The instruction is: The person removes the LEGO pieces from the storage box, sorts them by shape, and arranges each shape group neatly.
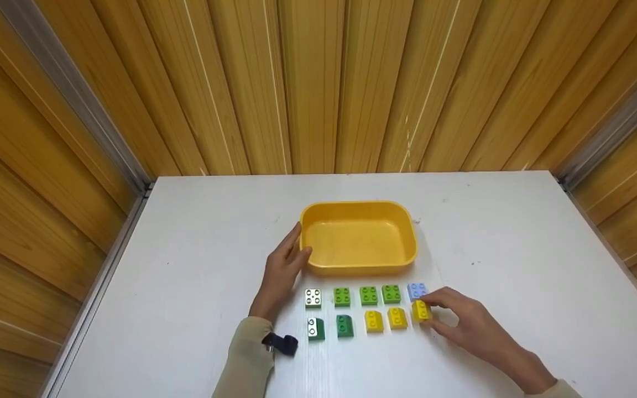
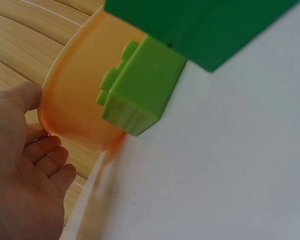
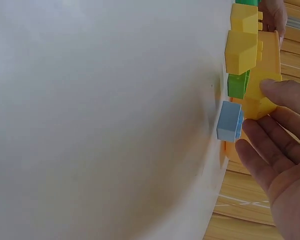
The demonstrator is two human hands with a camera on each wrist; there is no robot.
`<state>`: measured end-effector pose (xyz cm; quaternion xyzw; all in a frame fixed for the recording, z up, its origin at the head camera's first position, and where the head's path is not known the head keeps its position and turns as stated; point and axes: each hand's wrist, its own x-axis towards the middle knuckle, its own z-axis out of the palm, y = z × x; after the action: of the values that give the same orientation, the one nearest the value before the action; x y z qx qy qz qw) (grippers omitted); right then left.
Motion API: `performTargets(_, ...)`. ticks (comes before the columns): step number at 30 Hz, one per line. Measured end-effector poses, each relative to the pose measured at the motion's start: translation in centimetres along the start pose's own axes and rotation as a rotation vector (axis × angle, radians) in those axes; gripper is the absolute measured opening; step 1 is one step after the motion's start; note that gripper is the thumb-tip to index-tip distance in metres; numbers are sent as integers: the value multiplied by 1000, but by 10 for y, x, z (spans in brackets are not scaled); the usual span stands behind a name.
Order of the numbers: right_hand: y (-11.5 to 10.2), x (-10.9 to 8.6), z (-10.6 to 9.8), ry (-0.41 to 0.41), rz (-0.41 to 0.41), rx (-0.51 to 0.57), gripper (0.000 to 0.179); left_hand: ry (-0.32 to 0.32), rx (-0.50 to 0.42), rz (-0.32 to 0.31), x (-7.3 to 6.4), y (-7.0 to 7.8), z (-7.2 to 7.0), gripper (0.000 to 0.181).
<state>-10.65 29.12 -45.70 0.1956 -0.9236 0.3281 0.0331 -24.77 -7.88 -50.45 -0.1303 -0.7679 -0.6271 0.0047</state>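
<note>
My right hand [image 1: 476,326] pinches a yellow toy building brick [image 1: 421,312] between thumb and fingers, just in front of a light blue brick [image 1: 416,289]. In the right wrist view, the held brick [image 3: 257,105] looks raised off the table. At the left end of a yellow plastic tub [image 1: 358,269], my left hand [image 1: 281,273] holds the rim, thumb at the front corner and fingers along the outside. Two sloped yellow bricks [image 1: 374,321] stand left of the held one. Farther left are two dark green sloped bricks [image 1: 345,326].
Between tub and sloped bricks runs a row with several light green bricks [image 1: 369,296]; its leftmost brick [image 1: 313,298] shines white with glare. The white table [image 1: 197,309] meets wood-patterned walls [image 1: 313,83] at the back and sides. A black strap [image 1: 282,344] is on the left wrist.
</note>
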Motion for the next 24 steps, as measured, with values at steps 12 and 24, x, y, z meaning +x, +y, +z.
performTargets(12, 7, -5, 4, -31, 5, -28, 43, -14, 18, -8, 1, -2, 0, 64)
performTargets(24, 7, -4, 3, -89, 68, -19, 42, -13, 4, -24, 1, 0, 0, 65)
